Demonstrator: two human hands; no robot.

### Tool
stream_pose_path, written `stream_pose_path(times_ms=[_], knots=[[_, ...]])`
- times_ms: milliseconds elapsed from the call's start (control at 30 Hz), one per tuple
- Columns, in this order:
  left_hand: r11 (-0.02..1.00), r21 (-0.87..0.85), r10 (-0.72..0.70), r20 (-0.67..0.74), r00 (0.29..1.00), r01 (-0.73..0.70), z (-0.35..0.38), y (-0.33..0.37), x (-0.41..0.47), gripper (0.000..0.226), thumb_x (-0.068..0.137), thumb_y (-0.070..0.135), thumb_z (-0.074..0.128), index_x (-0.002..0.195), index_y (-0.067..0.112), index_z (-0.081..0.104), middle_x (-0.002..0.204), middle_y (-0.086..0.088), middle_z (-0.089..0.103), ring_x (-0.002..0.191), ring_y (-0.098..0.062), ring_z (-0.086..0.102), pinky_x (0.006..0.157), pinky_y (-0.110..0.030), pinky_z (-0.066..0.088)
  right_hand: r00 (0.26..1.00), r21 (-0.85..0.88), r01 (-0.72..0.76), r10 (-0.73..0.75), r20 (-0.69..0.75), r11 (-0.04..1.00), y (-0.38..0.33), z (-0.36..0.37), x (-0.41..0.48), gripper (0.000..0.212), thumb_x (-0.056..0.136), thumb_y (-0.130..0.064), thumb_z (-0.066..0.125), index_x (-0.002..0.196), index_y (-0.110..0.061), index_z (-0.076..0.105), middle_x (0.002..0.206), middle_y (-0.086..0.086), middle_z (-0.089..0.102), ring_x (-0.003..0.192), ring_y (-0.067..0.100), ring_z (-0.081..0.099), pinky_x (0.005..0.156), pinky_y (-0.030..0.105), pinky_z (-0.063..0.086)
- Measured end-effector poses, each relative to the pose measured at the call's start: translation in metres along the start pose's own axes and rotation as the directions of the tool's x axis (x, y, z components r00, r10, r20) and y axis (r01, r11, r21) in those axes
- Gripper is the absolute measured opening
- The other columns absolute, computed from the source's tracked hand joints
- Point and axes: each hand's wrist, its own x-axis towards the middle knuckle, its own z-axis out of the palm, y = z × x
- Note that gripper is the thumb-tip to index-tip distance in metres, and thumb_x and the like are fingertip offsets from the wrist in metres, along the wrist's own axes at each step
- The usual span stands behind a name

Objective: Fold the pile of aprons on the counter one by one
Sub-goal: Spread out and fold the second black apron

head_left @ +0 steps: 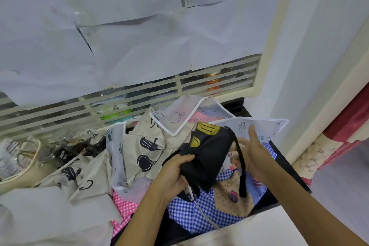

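Folding barely starting, judging by pile: no finished folded apron showing. Left hand (175,173) gripping bunched black apron (207,152), fingers curling round it, holding it above pile at near right. Right hand (253,152) lying open beside it, fingers straight, slightly apart, near dangling strap (242,168). Beige printed apron (139,140), translucent apron (201,118), blue gingham apron (191,211) and pink gingham apron (121,203) lying crumpled, waiting. Dark counter (237,109) running under paper-covered louvred window (119,36); glassware (60,136) crowding far left; red curtain (349,118) hanging right.

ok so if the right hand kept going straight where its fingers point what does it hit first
Most likely the translucent white apron with line drawings: the right hand has straight fingers pointing up at its trimmed edge. Depth is unclear, so it might pass above it.
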Motion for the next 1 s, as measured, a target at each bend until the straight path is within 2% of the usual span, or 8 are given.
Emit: stream_pose_path(times_ms=[167, 233, 333, 433, 567, 667, 833, 1000], knots=[[0.999, 0.024, 0.042, 0.044, 0.998, -0.043, 0.009, -0.001, 0.0, 0.04, 0.083, 0.009, 0.058, 0.121, -0.003, 0.059, 0.12, -0.02, 0.065, 0.11, -0.033, 0.063, 0.091, -0.04, 0.052, 0.985, -0.317, 0.113, -0.063, 0.163, 0.942, 0.009, 0.008, -0.012, 0.033, 0.083, -0.045, 0.061, 0.09, -0.013, 0.06, 0.081, 0.004, 0.069, 0.065, 0.012, 0.059, 0.065, 0.022, 0.048], [0.997, 0.073, 0.019, 0.105, 0.994, -0.027, 0.012, -0.002, 0.0, 0.043, 0.082, 0.012, 0.059, 0.123, -0.002, 0.059, 0.124, -0.021, 0.062, 0.114, -0.033, 0.061, 0.097, -0.042, 0.049, 0.982, -0.269, 0.114, -0.068, 0.174, 0.956, 0.009, 0.011, -0.012, 0.046, 0.066, -0.043, 0.081, 0.102, -0.022, 0.062, 0.095, -0.004, 0.073, 0.089, 0.012, 0.068, 0.078, 0.024, 0.052], [0.959, 0.276, -0.113, 0.177, 0.978, 0.061, 0.007, 0.006, -0.005, 0.032, 0.089, 0.017, 0.058, 0.117, 0.004, 0.064, 0.122, -0.02, 0.064, 0.11, -0.031, 0.063, 0.088, -0.039, 0.054, 0.982, -0.214, 0.166, -0.142, 0.121, 0.963, 0.004, 0.016, -0.013, 0.038, 0.073, -0.027, 0.078, 0.107, -0.028, 0.06, 0.097, -0.011, 0.073, 0.091, 0.007, 0.068, 0.071, 0.019, 0.054], [0.703, 0.702, -0.242, 0.088, 0.966, 0.112, -0.005, 0.027, -0.015, 0.052, 0.086, 0.049, 0.057, 0.119, 0.008, 0.063, 0.112, -0.014, 0.07, 0.101, -0.027, 0.068, 0.09, -0.037, 0.054, 0.978, -0.307, 0.204, -0.178, 0.109, 0.93, -0.003, 0.018, -0.021, 0.023, 0.081, -0.017, 0.071, 0.097, -0.028, 0.059, 0.091, -0.011, 0.069, 0.081, 0.004, 0.065, 0.058, 0.011, 0.05], [0.39, 0.915, 0.145, 0.053, 0.988, -0.107, -0.006, 0.053, -0.025, 0.082, 0.053, 0.076, 0.072, 0.118, 0.027, 0.06, 0.113, 0.013, 0.066, 0.105, -0.001, 0.06, 0.099, -0.03, 0.048, 0.967, -0.455, 0.237, -0.163, 0.195, 0.858, -0.016, 0.015, -0.03, 0.021, 0.081, -0.023, 0.07, 0.091, -0.032, 0.055, 0.089, -0.017, 0.065, 0.077, -0.001, 0.062, 0.056, 0.008, 0.047], [0.393, 0.858, 0.167, 0.287, 0.943, -0.331, 0.014, 0.057, -0.028, 0.085, 0.061, 0.042, 0.086, 0.134, 0.034, 0.044, 0.127, 0.023, 0.057, 0.123, 0.007, 0.047, 0.102, -0.016, 0.038, 0.941, -0.51, 0.283, -0.133, 0.31, 0.812, -0.029, 0.019, -0.035, 0.028, 0.074, -0.031, 0.072, 0.1, -0.032, 0.061, 0.093, -0.017, 0.072, 0.09, 0.003, 0.067, 0.071, 0.013, 0.052], [0.468, 0.788, 0.131, 0.386, 0.913, -0.4, 0.036, 0.058, -0.028, 0.046, 0.077, -0.003, 0.074, 0.115, 0.019, 0.061, 0.106, 0.008, 0.073, 0.101, -0.004, 0.066, 0.085, -0.017, 0.048, 0.895, -0.526, 0.359, -0.124, 0.429, 0.771, -0.053, 0.025, -0.035, 0.026, 0.079, -0.021, 0.071, 0.102, -0.029, 0.063, 0.096, -0.016, 0.073, 0.095, 0.002, 0.067, 0.076, 0.017, 0.053], [0.634, 0.696, 0.034, 0.411, 0.911, -0.337, 0.036, 0.054, -0.029, 0.036, 0.085, 0.004, 0.065, 0.118, 0.017, 0.06, 0.112, -0.004, 0.071, 0.106, -0.013, 0.066, 0.089, -0.025, 0.051, 0.844, -0.51, 0.447, -0.157, 0.513, 0.735, -0.069, 0.023, -0.036, 0.023, 0.084, -0.016, 0.068, 0.103, -0.026, 0.062, 0.087, -0.018, 0.072, 0.085, 0.0, 0.067, 0.064, 0.011, 0.048]])
